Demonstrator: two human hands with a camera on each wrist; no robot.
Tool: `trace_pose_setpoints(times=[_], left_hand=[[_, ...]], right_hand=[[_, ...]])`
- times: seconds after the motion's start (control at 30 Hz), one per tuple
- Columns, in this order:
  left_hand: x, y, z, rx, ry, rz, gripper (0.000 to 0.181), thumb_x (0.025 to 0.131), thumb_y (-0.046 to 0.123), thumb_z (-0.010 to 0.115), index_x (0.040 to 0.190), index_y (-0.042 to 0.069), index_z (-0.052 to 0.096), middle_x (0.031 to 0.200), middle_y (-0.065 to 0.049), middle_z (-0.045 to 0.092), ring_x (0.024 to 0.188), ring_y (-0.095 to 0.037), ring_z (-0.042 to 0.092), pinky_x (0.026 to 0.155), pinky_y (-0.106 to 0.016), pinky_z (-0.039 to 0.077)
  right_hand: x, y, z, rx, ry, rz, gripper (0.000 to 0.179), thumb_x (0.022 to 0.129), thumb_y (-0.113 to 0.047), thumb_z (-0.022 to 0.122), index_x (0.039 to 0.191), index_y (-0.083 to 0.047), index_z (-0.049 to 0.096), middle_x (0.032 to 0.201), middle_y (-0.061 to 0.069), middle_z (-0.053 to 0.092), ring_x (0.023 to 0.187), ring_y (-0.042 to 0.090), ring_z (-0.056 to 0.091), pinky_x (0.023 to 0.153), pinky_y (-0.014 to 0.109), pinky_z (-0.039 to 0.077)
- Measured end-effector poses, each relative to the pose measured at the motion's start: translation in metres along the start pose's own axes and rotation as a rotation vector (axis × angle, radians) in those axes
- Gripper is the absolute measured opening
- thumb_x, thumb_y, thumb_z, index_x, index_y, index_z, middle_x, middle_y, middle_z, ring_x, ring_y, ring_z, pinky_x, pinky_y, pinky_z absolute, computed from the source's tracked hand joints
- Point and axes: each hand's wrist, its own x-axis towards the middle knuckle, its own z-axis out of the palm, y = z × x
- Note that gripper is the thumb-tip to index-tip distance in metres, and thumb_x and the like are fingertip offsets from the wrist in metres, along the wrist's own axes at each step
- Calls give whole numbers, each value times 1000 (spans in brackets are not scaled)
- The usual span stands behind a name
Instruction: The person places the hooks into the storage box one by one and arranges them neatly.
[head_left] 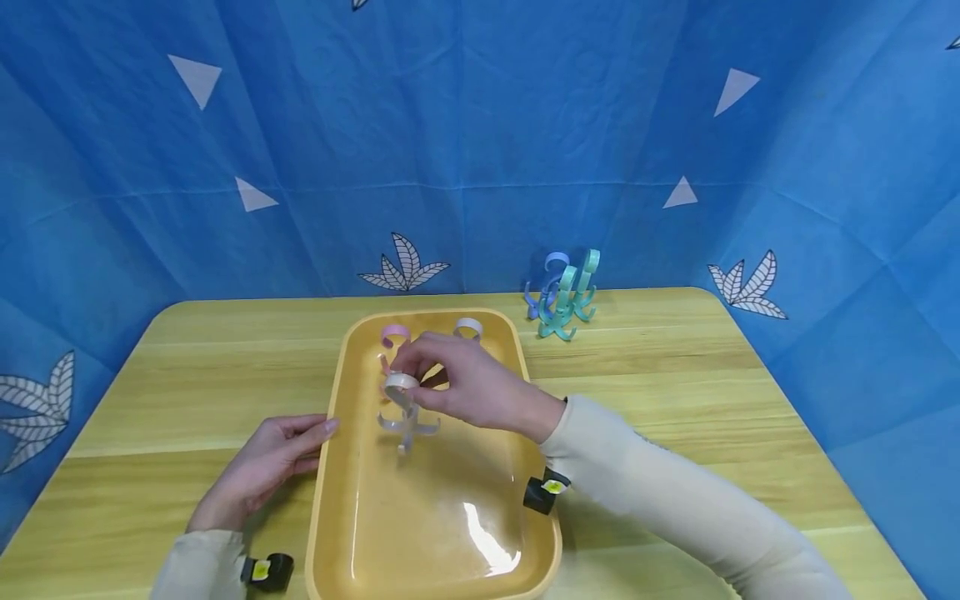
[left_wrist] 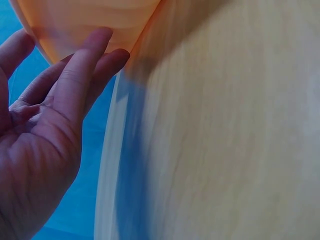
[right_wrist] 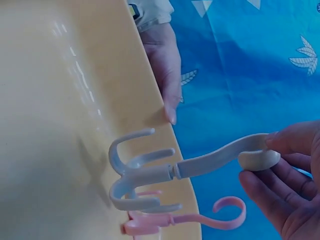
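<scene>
My right hand [head_left: 468, 379] pinches the curled top of a white four-prong hanging hook [right_wrist: 210, 157] between thumb and fingers. The hook hangs upright over the yellow tray [head_left: 435, 533], prongs downward. Just behind it in the tray stands a pink hook [right_wrist: 232, 225], partly covered by my hand in the head view. Another pale hook [head_left: 469, 325] shows its curled top at the tray's back right, its lower part hidden by my hand. At the tray's left side my left hand [head_left: 270, 462] grips the rim, thumb on top and fingers [left_wrist: 75, 85] against the outer wall.
On the wooden table [head_left: 675, 375], beyond the tray's back right corner, a blue-violet hook [head_left: 557, 260] and two teal hooks [head_left: 567, 279] stand close together. Blue patterned cloth [head_left: 465, 125] hangs behind the table and at its sides.
</scene>
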Motion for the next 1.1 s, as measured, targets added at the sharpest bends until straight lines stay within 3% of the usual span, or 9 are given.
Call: trace_pose_setpoints(times=[0.37,0.9,1.1], left_hand=[[0,-1,-1,-8,-26,5,59,102,20,56,138,-22,35,140,-35,42,106,-17,62,88,-35,56],[-1,0,0,-5,-15,9,58,103,19,56,137,-22,35,138,-35,44,104,-15,63,88,-36,56],[0,-1,0,-19,-16,10,57,103,19,56,137,-22,35,134,-31,50,102,-17,65,88,-37,56]], right_hand=[[-4,7,13,-48,-12,26,24,89,-3,73,111,-5,65,102,-1,63,89,6,60,80,31,59],[-5,8,18,-77,-64,45,24,88,-6,75,110,-6,65,103,1,62,92,8,61,82,18,55],[-7,12,13,-52,-36,22,25,89,-10,75,111,-5,66,104,0,63,93,10,61,82,23,56]])
